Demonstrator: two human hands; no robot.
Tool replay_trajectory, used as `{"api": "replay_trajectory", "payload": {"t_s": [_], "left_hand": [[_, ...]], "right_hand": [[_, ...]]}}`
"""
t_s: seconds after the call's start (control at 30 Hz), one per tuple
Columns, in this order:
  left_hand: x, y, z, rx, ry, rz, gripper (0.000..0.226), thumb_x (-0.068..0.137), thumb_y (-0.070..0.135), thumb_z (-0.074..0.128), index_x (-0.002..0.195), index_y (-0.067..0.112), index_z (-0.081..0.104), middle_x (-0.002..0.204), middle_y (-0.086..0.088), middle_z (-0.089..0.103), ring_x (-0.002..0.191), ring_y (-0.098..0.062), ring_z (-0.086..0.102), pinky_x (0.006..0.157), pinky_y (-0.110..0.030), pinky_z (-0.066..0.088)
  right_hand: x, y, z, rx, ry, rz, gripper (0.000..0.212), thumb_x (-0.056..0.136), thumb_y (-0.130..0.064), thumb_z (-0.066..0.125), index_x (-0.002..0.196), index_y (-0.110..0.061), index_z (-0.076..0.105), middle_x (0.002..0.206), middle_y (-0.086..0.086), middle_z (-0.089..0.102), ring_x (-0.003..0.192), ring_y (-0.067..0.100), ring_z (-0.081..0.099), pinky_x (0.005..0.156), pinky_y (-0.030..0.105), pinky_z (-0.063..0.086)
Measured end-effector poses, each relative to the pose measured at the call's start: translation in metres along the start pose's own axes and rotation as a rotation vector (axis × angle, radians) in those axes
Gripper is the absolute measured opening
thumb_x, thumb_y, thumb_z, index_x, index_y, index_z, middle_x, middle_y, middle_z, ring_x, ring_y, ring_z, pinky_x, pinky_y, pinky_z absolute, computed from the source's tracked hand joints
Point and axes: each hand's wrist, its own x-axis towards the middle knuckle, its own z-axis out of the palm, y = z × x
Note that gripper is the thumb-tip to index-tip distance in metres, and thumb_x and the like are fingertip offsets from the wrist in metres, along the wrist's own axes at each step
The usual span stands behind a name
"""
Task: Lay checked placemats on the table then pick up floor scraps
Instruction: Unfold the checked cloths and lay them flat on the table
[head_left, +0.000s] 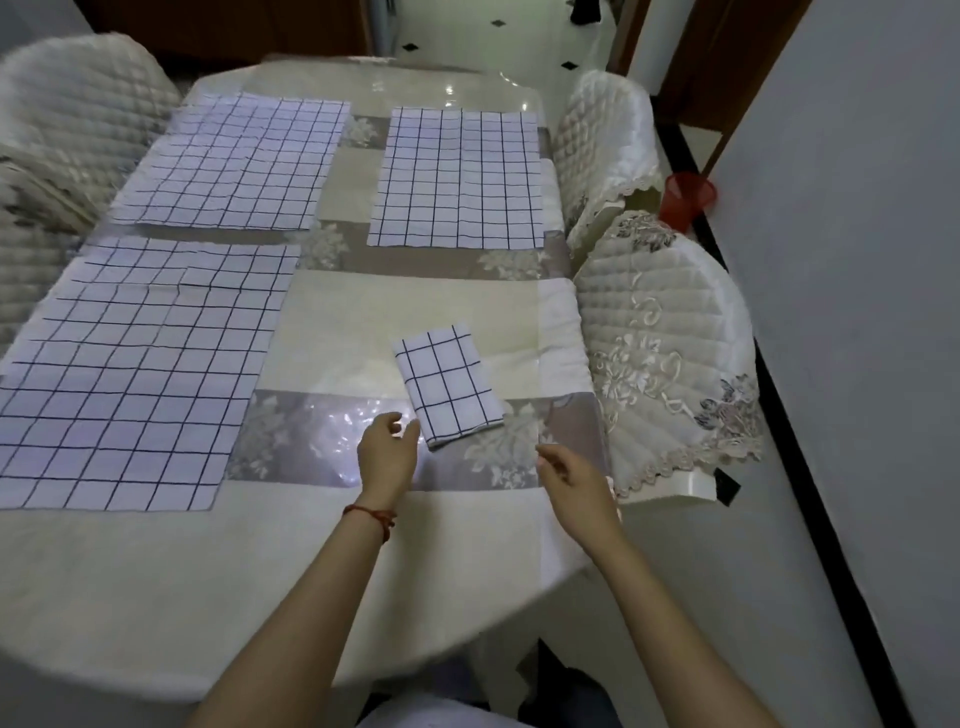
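**Three placemats spread, a fourth lay folded before the hands**

A bench (130, 571) covered in a cream and grey-brown floral cloth under clear glossy plastic filled most of the view. Three white fabric placemats with a dark checked grid lay flat on it: a near-left placemat (124, 374), a far-left placemat (234, 161) just beyond it, and a far-right placemat (457, 179) across a strip of bare cloth. A fourth white checked placemat, folded into a small rectangle (449, 384), lay on the near right part of the bench, tilted slightly, apart from the three spread ones.

The left hand (387, 457), with a red string bracelet (370, 515) at its wrist, hovered at the folded placemat's near left corner; its fingers (400, 418) were loosely curled and apart, holding nothing, and whether a fingertip touched the cloth could not be told. The right hand (574, 488) hovered near the bench's right edge, well clear of the folded placemat, fingers relaxed and slightly spread, empty.

Quilted cream chair covers (660, 332) with lace trim stood along the right side and others along the left. A red mesh wastebasket (685, 200) stood on the floor by the wall.
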Motion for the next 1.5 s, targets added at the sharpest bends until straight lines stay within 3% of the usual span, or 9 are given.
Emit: {"api": "replay_trajectory", "payload": {"t_s": [0.2, 0.43, 0.7, 0.87, 1.0, 1.07, 1.17, 1.37, 1.5], "left_hand": [[0.034, 0.014, 0.032, 0.071, -0.027, -0.088, 0.053, 0.081, 0.025, 0.067, 0.119, -0.005, 0.047, 0.124, -0.025, 0.048, 0.105, -0.038, 0.054, 0.081, -0.03, 0.041], [0.041, 0.015, 0.045, 0.108, -0.023, -0.07, 0.01, 0.076, 0.002, 0.055, 0.082, 0.003, 0.047, 0.084, -0.013, 0.055, 0.073, -0.025, 0.046, 0.052, -0.025, 0.032], [0.022, 0.005, 0.018, -0.111, -0.121, 0.084, 0.012, 0.08, 0.008, 0.059, 0.071, -0.001, 0.06, 0.064, -0.007, 0.056, 0.06, -0.015, 0.047, 0.056, -0.02, 0.038], [0.0, 0.002, -0.004, -0.21, -0.264, 0.108, 0.044, 0.079, 0.007, 0.065, 0.042, 0.028, 0.051, 0.036, 0.013, 0.039, 0.037, 0.0, 0.035, 0.041, -0.005, 0.029], [-0.011, -0.004, -0.01, -0.2, -0.254, 0.078, 0.048, 0.077, 0.007, 0.069, 0.049, 0.03, 0.036, 0.046, 0.013, 0.03, 0.048, -0.004, 0.028, 0.045, -0.007, 0.028], [-0.017, -0.005, -0.008, -0.222, -0.184, 0.015, 0.021, 0.077, 0.008, 0.068, 0.078, 0.025, 0.056, 0.069, 0.01, 0.052, 0.065, -0.012, 0.051, 0.057, -0.011, 0.039], [-0.027, 0.005, -0.006, -0.192, -0.051, 0.043, 0.03, 0.081, 0.015, 0.065, 0.109, 0.019, 0.056, 0.1, 0.002, 0.06, 0.092, -0.016, 0.058, 0.068, -0.013, 0.042], [-0.051, 0.046, 0.006, -0.393, -0.267, 0.048, 0.01, 0.085, 0.03, 0.06, 0.095, 0.031, 0.062, 0.098, 0.008, 0.066, 0.094, -0.008, 0.063, 0.082, -0.028, 0.054], [-0.059, 0.056, 0.011, -0.605, -0.336, -0.027, 0.01, 0.087, 0.023, 0.059, 0.089, 0.022, 0.068, 0.088, 0.003, 0.073, 0.082, -0.008, 0.07, 0.063, -0.02, 0.056]], "right_hand": [[0.038, -0.002, 0.014, -0.113, -0.073, 0.007, 0.032, 0.093, -0.015, 0.048, 0.123, -0.007, 0.056, 0.124, 0.009, 0.06, 0.11, 0.018, 0.055, 0.076, 0.008, 0.03], [0.052, 0.006, 0.023, -0.128, -0.101, -0.017, 0.028, 0.092, -0.014, 0.05, 0.116, -0.005, 0.06, 0.111, 0.01, 0.064, 0.099, 0.018, 0.057, 0.082, 0.02, 0.038], [0.07, -0.01, 0.025, 0.287, -0.058, 0.186, 0.043, 0.091, -0.016, 0.054, 0.132, -0.007, 0.043, 0.087, -0.008, 0.054, 0.078, 0.003, 0.052, 0.062, 0.004, 0.045], [0.079, -0.026, 0.019, 0.546, -0.149, 0.316, 0.045, 0.088, -0.026, 0.059, 0.127, -0.004, 0.052, 0.121, 0.011, 0.062, 0.112, 0.027, 0.058, 0.099, 0.043, 0.046], [0.071, -0.04, 0.013, 0.608, -0.158, 0.282, 0.015, 0.087, -0.014, 0.059, 0.081, -0.004, 0.069, 0.088, 0.016, 0.07, 0.073, 0.022, 0.067, 0.072, 0.035, 0.056], [0.067, -0.046, 0.012, 0.502, -0.09, 0.174, 0.02, 0.086, -0.011, 0.06, 0.069, -0.002, 0.062, 0.07, 0.013, 0.061, 0.055, 0.012, 0.054, 0.053, 0.023, 0.045], [0.059, -0.057, 0.01, 0.442, -0.039, 0.04, 0.021, 0.083, -0.008, 0.064, 0.063, -0.005, 0.059, 0.057, 0.006, 0.051, 0.047, 0.003, 0.045, 0.048, 0.015, 0.036], [0.044, -0.066, 0.011, 0.395, -0.077, -0.087, 0.033, 0.076, -0.009, 0.072, 0.053, -0.019, 0.05, 0.043, -0.015, 0.052, 0.044, -0.004, 0.046, 0.047, 0.006, 0.035], [0.036, -0.065, 0.006, 0.362, -0.172, -0.074, 0.028, 0.076, -0.011, 0.072, 0.057, -0.02, 0.054, 0.049, -0.016, 0.059, 0.051, -0.007, 0.054, 0.051, 0.006, 0.041]]}}
